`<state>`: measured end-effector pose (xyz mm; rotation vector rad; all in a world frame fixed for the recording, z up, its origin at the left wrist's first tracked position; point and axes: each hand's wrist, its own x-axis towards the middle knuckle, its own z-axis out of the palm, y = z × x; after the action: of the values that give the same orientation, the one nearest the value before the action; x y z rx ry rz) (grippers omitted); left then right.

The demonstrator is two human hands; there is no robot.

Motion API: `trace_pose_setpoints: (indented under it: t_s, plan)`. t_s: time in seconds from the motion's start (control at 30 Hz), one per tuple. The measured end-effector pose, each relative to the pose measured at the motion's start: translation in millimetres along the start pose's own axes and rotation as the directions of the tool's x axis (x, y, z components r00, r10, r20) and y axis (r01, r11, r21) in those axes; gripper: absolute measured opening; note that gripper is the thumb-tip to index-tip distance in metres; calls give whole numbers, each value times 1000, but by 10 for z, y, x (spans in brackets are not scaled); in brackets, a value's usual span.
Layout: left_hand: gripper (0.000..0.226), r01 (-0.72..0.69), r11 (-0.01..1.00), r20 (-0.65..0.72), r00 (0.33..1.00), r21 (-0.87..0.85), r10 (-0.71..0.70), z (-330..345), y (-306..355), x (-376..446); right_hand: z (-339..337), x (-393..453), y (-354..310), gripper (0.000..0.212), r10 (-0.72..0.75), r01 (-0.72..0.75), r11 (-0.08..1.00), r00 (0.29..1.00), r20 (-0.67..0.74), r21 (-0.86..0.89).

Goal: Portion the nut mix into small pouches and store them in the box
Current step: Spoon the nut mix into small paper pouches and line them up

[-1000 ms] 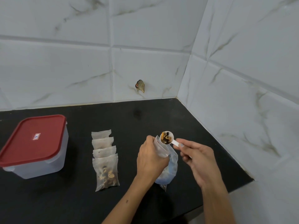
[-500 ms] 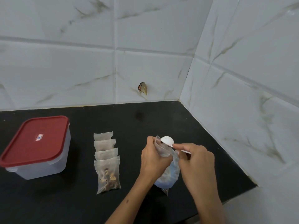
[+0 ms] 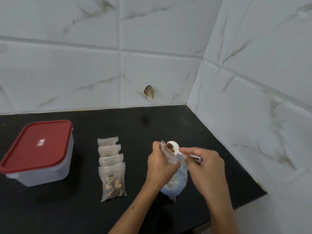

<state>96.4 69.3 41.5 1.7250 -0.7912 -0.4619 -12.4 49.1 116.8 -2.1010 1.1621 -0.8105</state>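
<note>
Nut-mix bag (image 3: 175, 181) gripped at top by left hand (image 3: 160, 164) | right hand (image 3: 204, 161) pinches white scoop (image 3: 173, 146), tilted at bag mouth

One camera sits on my head, looking forward and down at the black counter (image 3: 84, 217) from close above its near edge, facing the far right corner where the tiled walls (image 3: 152, 31) meet; my hands fall low, right of centre.

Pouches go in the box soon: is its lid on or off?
On. The red lid sits flat over the clear box, covering its whole top. Whether it is snapped tight cannot be told.
</note>
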Motion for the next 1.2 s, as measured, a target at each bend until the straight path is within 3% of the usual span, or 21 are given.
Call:
trace_pose_setpoints:
  t_s: [0.23,0.4,0.57,0.67,0.9,1.0,1.07,1.2]
  plan:
    - [37,12,1000,-6,1000,17,-11,-45,30,-10,-4,-46,-70,21,-25,27,1000,993,-111,11]
    - [42,-16,999,30,999,-45,17,-71,54,-39,55,-19,-47,26,19,0,983,995,99,-186]
    - [42,-19,997,34,999,-81,22,-83,82,-46,110,-78,-86,25,-109,116,966,993,43,-231]
    - [42,-26,996,29,999,-80,28,-102,110,-61,140,-76,-90,23,-217,200,961,973,-74,-191]
    - [45,-18,997,50,999,-76,21,-83,63,-68,157,-66,-2,22,-157,150,976,987,-31,-155]
    - [43,-34,998,41,999,-48,36,-54,27,-53,125,-56,-5,19,-95,93,995,989,-114,-22]
    - [40,-41,999,36,999,-16,41,-32,-11,-36,110,-32,-4,20,13,11,987,989,-149,158]
    - [43,-29,1000,10,1000,-2,29,-40,-65,-8,177,39,107,25,358,-197,780,919,-165,594]
